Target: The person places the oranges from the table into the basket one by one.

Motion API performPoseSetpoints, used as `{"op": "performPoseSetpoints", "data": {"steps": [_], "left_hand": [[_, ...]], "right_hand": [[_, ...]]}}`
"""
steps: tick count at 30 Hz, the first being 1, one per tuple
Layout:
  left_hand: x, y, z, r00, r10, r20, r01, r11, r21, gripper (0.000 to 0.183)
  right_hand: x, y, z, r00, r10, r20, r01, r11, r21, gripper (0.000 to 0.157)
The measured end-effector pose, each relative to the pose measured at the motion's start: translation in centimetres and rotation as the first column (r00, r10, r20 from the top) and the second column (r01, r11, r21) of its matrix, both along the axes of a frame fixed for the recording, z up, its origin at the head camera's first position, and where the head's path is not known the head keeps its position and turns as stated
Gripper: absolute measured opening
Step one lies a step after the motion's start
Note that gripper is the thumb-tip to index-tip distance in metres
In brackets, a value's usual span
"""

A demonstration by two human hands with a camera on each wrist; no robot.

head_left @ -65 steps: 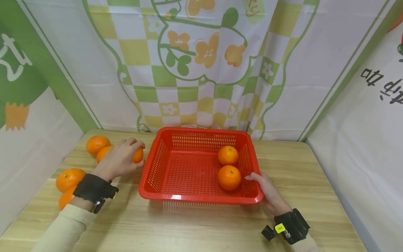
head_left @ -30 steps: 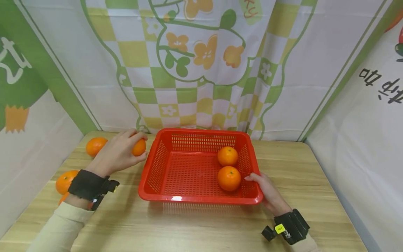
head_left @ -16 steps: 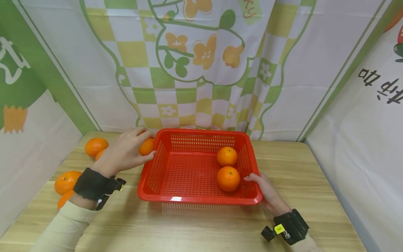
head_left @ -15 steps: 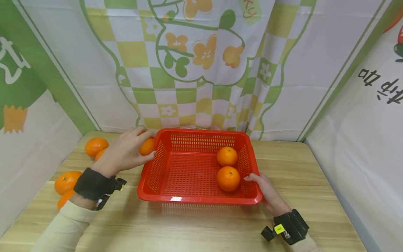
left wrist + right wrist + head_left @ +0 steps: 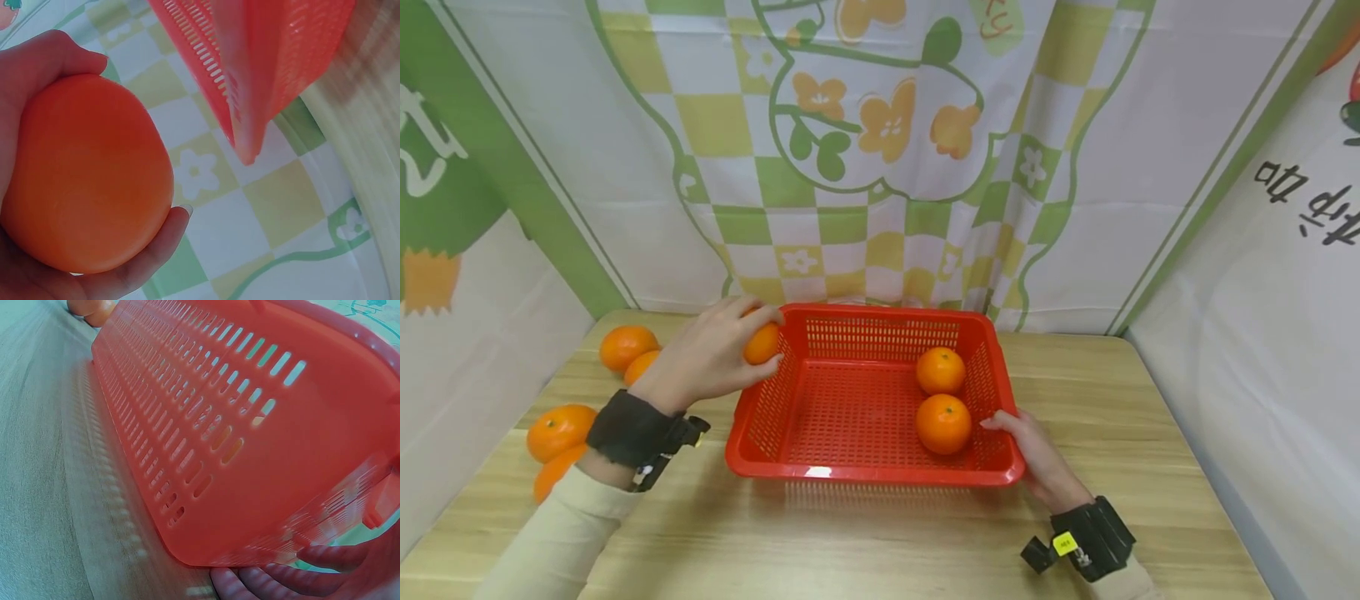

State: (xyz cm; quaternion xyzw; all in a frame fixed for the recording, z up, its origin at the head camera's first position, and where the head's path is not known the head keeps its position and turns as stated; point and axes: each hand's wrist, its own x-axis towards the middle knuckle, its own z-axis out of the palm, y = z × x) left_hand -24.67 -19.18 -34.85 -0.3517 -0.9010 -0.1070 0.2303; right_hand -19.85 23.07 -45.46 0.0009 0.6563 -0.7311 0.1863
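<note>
A smooth, round orange fruit is grasped between the curled fingers and thumb of the left hand. It is positioned at the left rim of the red perforated plastic basket; contact between fingertips and rim cannot be confirmed. The basket's right end is gripped by the right hand, thumb over the rim, fingers outside. Two matching fruits are placed inside, just beyond the right thumb. Four loose fruits are located behind the left fingers, on the pale wood-grain table.

The step in hand is judged to be transfer into the basket, not yet completed. Next, the grasped fruit should be carried past the rim, lowered and released once supported; the basket should be steadied by the right fingers.
</note>
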Motion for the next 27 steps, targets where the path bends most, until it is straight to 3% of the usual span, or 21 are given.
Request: {"op": "performPoseSetpoints", "data": {"steps": [27], "left_hand": [[-1.1,4.2,0.3,0.996,-0.063,0.068,0.069,0.994,-0.082,0.043]], "right_hand": [[-0.2,0.1,0.0,1.0,-0.001,-0.005,0.001,1.0,-0.003,0.049]]}}
